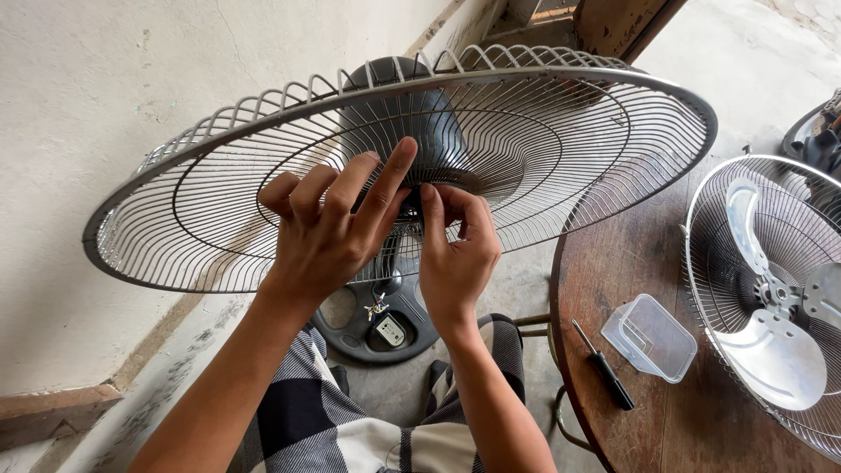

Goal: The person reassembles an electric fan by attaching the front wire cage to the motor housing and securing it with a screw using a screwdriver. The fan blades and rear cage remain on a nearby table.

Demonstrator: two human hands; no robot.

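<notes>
Both hands work at the hub of the wire fan guard [561,131], centre of frame: left hand [328,232] fingers spread flat on the wires, clasping nothing; right hand [455,254] pinching something small at the hub, which I cannot make out. I judge the guard light, springy, thin-wired and easily bent, best held by the stiff outer rim. Screwdriver [603,364] and clear plastic tub [650,337] lie on the round table [631,263], lower right.

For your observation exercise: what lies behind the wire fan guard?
Behind the fan guard sits the dark motor housing. Both hands cover the centre, hiding the shaft.
</notes>
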